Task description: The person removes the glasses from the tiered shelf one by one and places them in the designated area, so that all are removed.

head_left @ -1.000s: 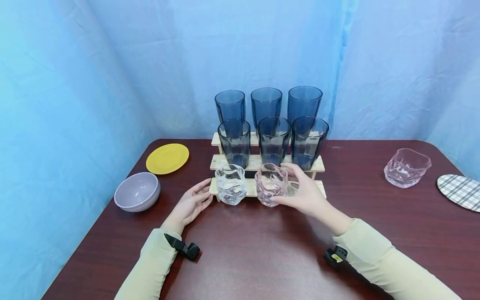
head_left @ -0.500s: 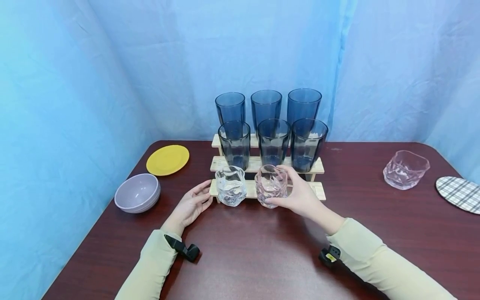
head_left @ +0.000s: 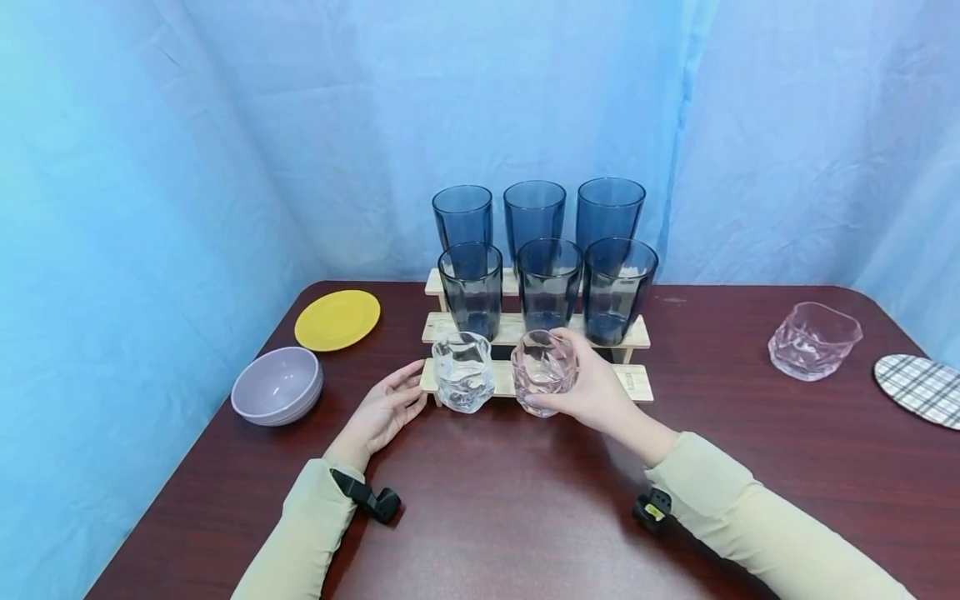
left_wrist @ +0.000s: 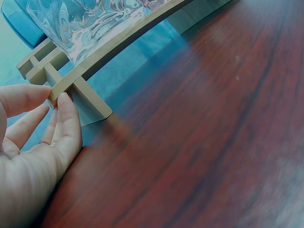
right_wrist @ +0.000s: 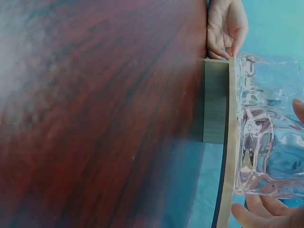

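A three-tier wooden rack (head_left: pixel 637 382) stands mid-table. My left hand (head_left: pixel 384 408) pinches the left end of its lowest shelf, with fingertips above and below the board in the left wrist view. A clear, rippled glass tumbler (head_left: pixel 463 375) sits upright on that shelf near this hand. To its right, my right hand (head_left: pixel 592 387) grips a pink-tinted rippled tumbler (head_left: pixel 542 371) from the right side, thumb in front and fingers behind. In the right wrist view the pink tumbler (right_wrist: pixel 270 156) has its base right at the shelf (right_wrist: pixel 230 152). Part of its far side is hidden.
Several tall blue glasses (head_left: pixel 471 292) fill the two upper tiers. Left of the rack are a yellow plate (head_left: pixel 337 321) and a lavender bowl (head_left: pixel 276 386). Another pink tumbler (head_left: pixel 813 342) and a checked mat (head_left: pixel 922 389) lie at the right. Blue cloth hangs behind.
My right hand and forearm have shifted slightly left around the pink tumbler, uncovering more of the shelf's right end. The left hand keeps its place at the rack.
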The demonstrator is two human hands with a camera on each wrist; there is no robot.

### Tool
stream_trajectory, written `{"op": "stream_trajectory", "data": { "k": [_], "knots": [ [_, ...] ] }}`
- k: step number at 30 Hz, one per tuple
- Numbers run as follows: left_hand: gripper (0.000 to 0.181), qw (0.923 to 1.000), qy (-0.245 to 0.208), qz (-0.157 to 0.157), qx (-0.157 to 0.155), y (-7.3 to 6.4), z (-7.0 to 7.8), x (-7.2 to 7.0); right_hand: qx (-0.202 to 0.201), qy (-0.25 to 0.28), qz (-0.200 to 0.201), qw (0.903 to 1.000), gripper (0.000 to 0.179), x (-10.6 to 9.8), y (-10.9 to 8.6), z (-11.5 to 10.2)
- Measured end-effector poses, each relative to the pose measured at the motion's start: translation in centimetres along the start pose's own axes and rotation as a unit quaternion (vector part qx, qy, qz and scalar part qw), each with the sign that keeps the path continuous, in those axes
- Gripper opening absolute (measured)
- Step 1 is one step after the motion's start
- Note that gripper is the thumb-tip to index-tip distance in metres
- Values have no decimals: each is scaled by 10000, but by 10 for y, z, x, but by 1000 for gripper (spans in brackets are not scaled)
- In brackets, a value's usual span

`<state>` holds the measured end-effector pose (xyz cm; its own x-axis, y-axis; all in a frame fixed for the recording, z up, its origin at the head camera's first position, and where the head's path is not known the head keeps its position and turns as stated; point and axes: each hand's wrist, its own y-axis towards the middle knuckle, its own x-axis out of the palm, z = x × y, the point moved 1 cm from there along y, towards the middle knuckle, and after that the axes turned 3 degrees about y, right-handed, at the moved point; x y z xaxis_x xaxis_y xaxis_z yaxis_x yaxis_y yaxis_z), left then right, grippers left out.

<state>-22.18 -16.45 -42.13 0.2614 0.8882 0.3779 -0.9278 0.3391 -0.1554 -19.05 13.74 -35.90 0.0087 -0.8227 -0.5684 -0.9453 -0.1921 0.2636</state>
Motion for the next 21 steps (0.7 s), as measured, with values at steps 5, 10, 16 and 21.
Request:
{"op": "stream_trajectory", "data": {
  "k": [5, 10, 16, 21],
  "knots": [
    [58, 10000, -8, -5, 14, 0, 0, -1, -24, 37, 33, 10000, 87, 1, 0, 1],
    [58, 10000, -61, -10, 16, 0, -1, -1, -119, -53, 65, 9999, 82, 0, -3, 0],
    [58, 10000, -10, 24, -22, -2, -1, -1, -166, -111, 65, 9998, 82, -1, -6, -1],
    [58, 10000, 40, -6, 27, 0, -1, -1, -194, -210, 147, 9995, 82, -3, -5, -2]
  ]
}}
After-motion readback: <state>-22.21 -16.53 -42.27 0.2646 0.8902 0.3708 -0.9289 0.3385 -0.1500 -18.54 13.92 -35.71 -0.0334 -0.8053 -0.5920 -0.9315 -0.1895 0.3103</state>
